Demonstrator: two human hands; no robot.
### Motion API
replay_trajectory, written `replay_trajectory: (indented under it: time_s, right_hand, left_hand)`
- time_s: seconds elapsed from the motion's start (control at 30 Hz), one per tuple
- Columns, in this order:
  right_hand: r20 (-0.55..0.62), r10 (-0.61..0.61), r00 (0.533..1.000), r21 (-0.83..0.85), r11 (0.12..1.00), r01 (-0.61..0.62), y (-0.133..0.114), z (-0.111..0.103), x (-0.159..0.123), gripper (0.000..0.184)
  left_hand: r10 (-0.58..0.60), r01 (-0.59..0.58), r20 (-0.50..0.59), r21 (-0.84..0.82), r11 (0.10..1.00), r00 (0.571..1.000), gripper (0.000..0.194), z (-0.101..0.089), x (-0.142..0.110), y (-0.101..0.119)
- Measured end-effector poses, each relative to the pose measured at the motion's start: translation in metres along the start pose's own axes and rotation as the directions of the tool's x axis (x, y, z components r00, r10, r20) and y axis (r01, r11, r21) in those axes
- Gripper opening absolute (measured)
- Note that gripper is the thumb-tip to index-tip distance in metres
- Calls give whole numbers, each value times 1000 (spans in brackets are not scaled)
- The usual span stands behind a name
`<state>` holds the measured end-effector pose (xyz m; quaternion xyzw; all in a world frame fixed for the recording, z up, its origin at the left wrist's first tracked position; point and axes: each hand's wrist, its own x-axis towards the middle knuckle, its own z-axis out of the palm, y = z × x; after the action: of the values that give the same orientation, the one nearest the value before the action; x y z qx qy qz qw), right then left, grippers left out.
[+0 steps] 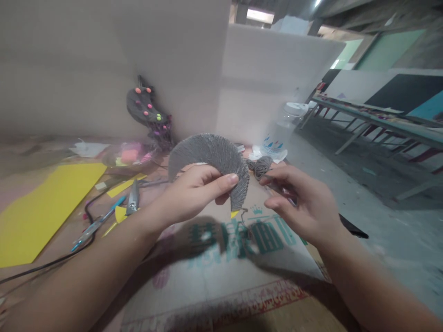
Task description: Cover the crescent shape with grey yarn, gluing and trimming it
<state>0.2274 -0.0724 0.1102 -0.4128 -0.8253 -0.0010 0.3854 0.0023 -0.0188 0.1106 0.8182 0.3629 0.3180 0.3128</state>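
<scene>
A crescent-shaped piece wrapped in grey yarn (214, 150) is in the middle of the view, held over the table. My left hand (204, 186) is closed on its lower right part, the thumb pressed flat on the yarn. Yellow shows at the crescent's lower tip, and a loose strand of yarn (244, 221) hangs close by. To the right, my right hand (301, 198) is curled with thumb and forefinger near each other. Something dark and partly shiny shows inside its fingers; I cannot make out what it is. Behind that hand lies a small ball of grey yarn (262, 167).
On the left are a yellow sheet (51, 207), yellow-handled scissors (132, 198), a blue pen (100, 223) and a black cord (51, 263). A dark crescent with coloured dots (143, 108) leans at the back. A lidded plastic jar (282, 129) stands behind the yarn. Printed sheeting (221, 286) covers the front.
</scene>
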Motion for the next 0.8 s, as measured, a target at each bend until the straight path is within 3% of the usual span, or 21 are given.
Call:
replay_trajectory:
  time_s: [0.07,0.13,0.27,0.47,0.6,0.8]
  right_hand:
    - [35,146,989,135,980,-149,-6,4,3,24]
    - [145,242,960,241,932,-271,-11,10,5,23]
    - [336,313,889,391,812,-433,-13,20,9,17]
    - [290,286,913,567,717,-405,-4,22,9,19]
    - [360,242,901,640,639,-427,0,19,9,34]
    - [381,237,894,607,665,-435,-2,18,9,33]
  left_hand:
    - [-3,3,12,7,1000,1000,52,3,0,2]
    - [-14,14,36,8,1000,999,51,7,0,4]
    - [3,-4,42,37,999,999,48,14,0,4]
    - [124,-127,68,38,991,990,33,11,-1,4]
    - [138,-134,113,-44,990,984,28,8,-2,7]
    - [130,-130,49,-11,991,990,29,9,-2,4]
